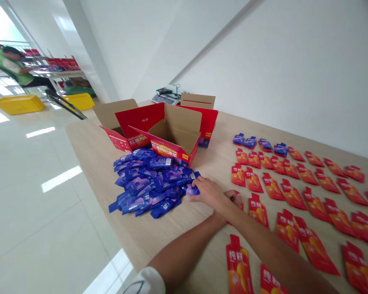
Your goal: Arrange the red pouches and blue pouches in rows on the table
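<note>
My arms cross over the wooden table (178, 228). My right hand (210, 192) reaches left over my other wrist, and its fingers close on a blue pouch (191, 190) at the near edge of a heap of blue pouches (150, 183). My left hand (236, 198) shows only as a curled fist just past my right wrist. It rests on a red pouch (239, 205), and I cannot see whether it holds anything. Behind the heap an open red carton (171, 134) stands with its flaps up.
Several rows of red pouches (294, 196) lie flat across the table's right side, with a few blue ones (257, 143) at the far end. Behind the carton are a scale (165, 97) and a brown box (198, 100). Far left are yellow bins (20, 103) and a person in green (14, 65).
</note>
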Action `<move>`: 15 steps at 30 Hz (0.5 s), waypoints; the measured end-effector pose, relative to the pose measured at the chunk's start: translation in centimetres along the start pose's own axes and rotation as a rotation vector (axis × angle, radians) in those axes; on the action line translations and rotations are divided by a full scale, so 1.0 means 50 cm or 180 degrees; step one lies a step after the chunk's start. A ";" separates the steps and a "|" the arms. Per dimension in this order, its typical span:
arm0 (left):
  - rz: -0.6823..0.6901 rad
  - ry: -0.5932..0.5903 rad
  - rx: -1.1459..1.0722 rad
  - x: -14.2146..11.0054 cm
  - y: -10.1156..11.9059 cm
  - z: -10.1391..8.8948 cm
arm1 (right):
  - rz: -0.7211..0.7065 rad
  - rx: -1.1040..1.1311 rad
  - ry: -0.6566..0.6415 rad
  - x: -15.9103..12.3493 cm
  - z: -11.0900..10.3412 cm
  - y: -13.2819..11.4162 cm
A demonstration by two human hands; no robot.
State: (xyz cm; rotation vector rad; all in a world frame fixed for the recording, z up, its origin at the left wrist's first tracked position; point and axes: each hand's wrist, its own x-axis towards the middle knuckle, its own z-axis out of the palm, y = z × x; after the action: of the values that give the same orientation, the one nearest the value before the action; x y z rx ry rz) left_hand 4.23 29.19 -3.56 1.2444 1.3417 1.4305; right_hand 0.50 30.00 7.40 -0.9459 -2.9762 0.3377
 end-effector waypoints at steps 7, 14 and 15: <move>-0.0116 0.0119 0.0095 0.002 0.002 0.009 | -0.0139 -0.0054 0.0003 0.007 0.026 0.001; -0.0193 0.0167 -0.0024 0.000 0.019 0.007 | -0.0035 0.0006 -0.0040 0.003 0.028 -0.003; -0.0205 0.0149 -0.0091 -0.001 0.024 0.005 | -0.0012 0.0023 -0.0062 0.001 0.027 -0.003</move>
State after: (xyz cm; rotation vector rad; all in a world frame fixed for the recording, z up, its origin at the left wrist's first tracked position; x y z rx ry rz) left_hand 4.57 29.04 -2.36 1.1456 1.3758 1.4369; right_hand 0.28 29.62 6.13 -0.9417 -2.9916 0.3596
